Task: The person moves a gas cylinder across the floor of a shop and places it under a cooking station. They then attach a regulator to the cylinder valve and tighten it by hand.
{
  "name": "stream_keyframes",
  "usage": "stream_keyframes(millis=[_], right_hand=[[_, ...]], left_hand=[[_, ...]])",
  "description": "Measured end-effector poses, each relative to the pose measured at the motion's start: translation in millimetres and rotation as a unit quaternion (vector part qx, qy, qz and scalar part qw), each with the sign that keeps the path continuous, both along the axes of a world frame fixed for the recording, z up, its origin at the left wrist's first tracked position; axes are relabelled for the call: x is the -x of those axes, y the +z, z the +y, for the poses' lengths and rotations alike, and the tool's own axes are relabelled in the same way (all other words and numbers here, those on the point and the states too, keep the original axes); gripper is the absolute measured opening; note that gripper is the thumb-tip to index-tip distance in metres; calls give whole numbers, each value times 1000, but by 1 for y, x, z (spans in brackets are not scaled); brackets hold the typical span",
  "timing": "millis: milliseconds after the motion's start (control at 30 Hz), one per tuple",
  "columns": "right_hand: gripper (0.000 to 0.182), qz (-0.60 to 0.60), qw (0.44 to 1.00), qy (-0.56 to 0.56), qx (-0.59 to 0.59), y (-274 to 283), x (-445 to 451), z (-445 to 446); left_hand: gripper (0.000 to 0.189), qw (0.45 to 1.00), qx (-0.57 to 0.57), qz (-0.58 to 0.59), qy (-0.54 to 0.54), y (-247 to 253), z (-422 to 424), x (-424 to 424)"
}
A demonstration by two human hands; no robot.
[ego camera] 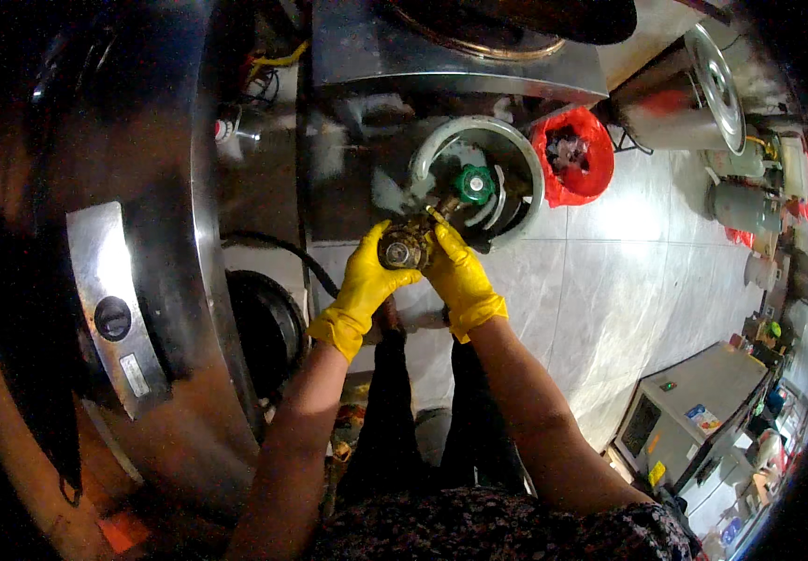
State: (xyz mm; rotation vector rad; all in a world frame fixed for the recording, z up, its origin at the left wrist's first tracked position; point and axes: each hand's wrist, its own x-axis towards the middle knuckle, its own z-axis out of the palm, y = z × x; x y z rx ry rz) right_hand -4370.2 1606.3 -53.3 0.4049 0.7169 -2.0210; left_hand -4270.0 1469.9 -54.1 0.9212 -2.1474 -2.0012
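Both my hands wear yellow rubber gloves. My left hand (369, 273) grips the near left side of a grimy gas regulator (402, 247), thumb below and fingers along its side. My right hand (461, 270) is at the regulator's right side, its fingers reaching up to the brass fitting by the valve; how firmly they close is partly hidden. Just beyond stands a gas cylinder with a pale round collar (534, 158) and a green valve handwheel (475, 184). A black hose (292, 249) runs from the left toward my left glove.
A red-lined bin (597, 172) holding waste stands right of the cylinder. Behind are a steel stove (460, 84) and a large metal pot (663, 105). A steel appliance with a black knob (113, 319) fills the left. A grey chest-like appliance (705, 386) stands lower right on the tiled floor.
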Motion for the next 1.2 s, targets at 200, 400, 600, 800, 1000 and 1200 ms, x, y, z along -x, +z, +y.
stream_keyframes(millis=[200,400,600,800,1000,1200], right_hand=[[41,-17,998,-48,22,-21,7,-18],[27,-8,985,-111,-135,-11,1,-40],[31,49,930,-102,-349,-7,13,-51],[50,166,871,7,-463,21,17,-74],[45,81,948,12,-306,48,17,-33],[46,155,930,-110,-314,4,9,-42]], left_hand=[[91,1000,5,-2,-17,1,-2,4],[86,999,-45,5,-20,-22,-10,-2],[84,996,86,-9,-17,-9,5,6],[86,999,-16,23,22,-40,0,-1],[89,1000,-22,11,4,-28,-4,1],[89,999,-43,5,12,-35,-1,1]])
